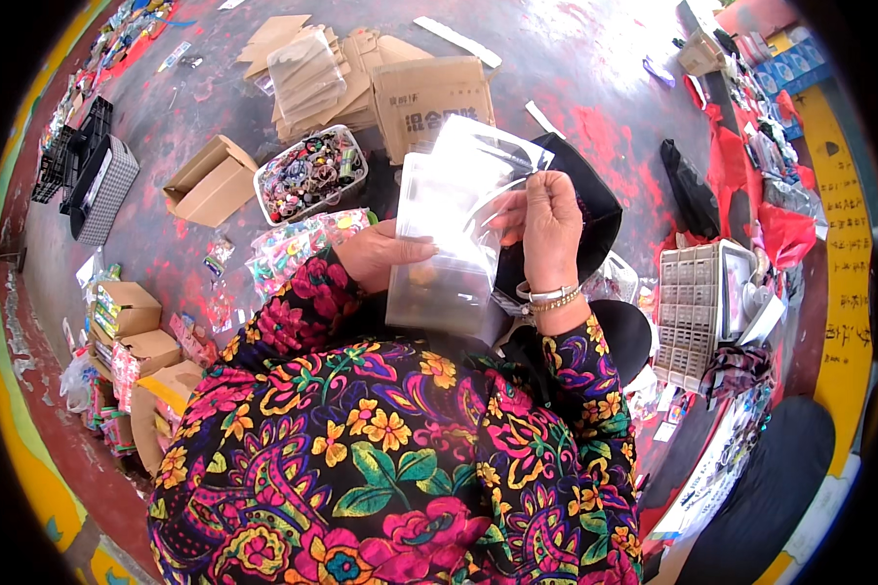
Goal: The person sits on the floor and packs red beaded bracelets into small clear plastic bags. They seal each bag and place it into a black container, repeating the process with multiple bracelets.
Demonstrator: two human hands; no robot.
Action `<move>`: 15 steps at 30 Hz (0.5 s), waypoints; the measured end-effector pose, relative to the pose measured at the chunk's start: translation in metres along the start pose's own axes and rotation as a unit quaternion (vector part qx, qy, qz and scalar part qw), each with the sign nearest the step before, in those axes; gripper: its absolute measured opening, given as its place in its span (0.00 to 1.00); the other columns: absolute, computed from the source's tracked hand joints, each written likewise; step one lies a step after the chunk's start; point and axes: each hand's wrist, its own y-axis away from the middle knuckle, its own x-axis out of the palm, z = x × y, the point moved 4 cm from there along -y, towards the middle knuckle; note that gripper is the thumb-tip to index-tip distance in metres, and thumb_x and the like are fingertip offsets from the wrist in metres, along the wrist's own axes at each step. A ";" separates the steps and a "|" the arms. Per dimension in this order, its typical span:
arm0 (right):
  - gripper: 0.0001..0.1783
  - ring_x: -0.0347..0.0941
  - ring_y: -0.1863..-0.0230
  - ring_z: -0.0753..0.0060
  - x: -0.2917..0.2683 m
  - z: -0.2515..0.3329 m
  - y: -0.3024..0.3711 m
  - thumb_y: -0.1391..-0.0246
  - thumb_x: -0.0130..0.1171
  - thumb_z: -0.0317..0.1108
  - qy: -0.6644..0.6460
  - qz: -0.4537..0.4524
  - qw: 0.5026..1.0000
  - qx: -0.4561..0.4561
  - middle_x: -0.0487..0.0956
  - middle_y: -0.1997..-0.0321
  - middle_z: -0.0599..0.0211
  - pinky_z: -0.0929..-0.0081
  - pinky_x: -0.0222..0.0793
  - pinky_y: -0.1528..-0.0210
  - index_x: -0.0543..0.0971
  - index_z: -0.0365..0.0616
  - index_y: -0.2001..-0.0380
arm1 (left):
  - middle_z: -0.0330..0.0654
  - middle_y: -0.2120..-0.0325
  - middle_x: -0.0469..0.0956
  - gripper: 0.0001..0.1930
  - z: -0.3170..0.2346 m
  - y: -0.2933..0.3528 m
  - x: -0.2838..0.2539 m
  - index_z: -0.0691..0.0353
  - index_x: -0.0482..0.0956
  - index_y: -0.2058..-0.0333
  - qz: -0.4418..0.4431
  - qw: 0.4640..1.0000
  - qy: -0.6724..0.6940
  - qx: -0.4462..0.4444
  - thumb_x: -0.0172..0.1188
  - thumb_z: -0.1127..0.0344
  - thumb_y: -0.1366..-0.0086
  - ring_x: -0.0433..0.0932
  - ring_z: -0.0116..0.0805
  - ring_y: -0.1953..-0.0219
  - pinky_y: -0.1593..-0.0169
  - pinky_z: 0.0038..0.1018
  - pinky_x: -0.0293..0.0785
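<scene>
In front of my chest I hold a stack of clear plastic bags (pixel 441 292). My left hand (pixel 373 255) grips its left side, thumb lying over the top. At the upper right my right hand (pixel 554 219) has its thumb and forefinger pinched on the edge of a clear, shiny sheet, probably the uppermost bag. Behind it shows a white piece (pixel 478 136) with a dark corner; glare hides whether it is separate. A black bag-like container (pixel 590 205) stands open beyond my right hand, partly covered by it.
A white basket (pixel 310 175) full of small colourful items stands ahead, near an open cardboard box (pixel 212 180) and flattened cartons (pixel 361 73). Packaged goods (pixel 302 244) lie by my left forearm. To the right is a beige plastic crate (pixel 688 312). More boxes (pixel 127 307) sit at left.
</scene>
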 end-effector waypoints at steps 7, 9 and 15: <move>0.08 0.74 0.82 0.80 0.000 0.013 -0.006 0.37 0.41 0.33 -0.027 -0.021 0.998 -0.051 0.75 0.75 0.65 0.90 0.62 0.88 0.65 0.41 0.69 | 0.45 0.55 0.73 0.19 0.003 0.003 -0.005 0.67 0.69 0.50 0.021 1.000 -0.021 0.008 0.55 0.72 0.41 0.71 0.35 0.53 0.48 0.31 0.65; 0.08 0.74 0.81 0.80 -0.002 0.016 -0.007 0.37 0.41 0.33 -0.032 -0.025 0.997 -0.067 0.75 0.76 0.64 0.90 0.63 0.88 0.64 0.41 0.69 | 0.45 0.56 0.73 0.20 0.005 0.002 -0.009 0.68 0.69 0.50 0.023 0.999 -0.037 0.020 0.56 0.73 0.42 0.71 0.36 0.53 0.48 0.31 0.65; 0.08 0.75 0.80 0.73 -0.009 0.032 -0.011 0.37 0.41 0.34 -0.069 -0.061 0.991 -0.092 0.75 0.76 0.64 0.85 0.65 0.87 0.65 0.42 0.69 | 0.45 0.56 0.74 0.20 0.006 0.007 -0.012 0.70 0.69 0.51 0.056 0.998 -0.026 0.013 0.56 0.74 0.43 0.72 0.36 0.54 0.49 0.31 0.65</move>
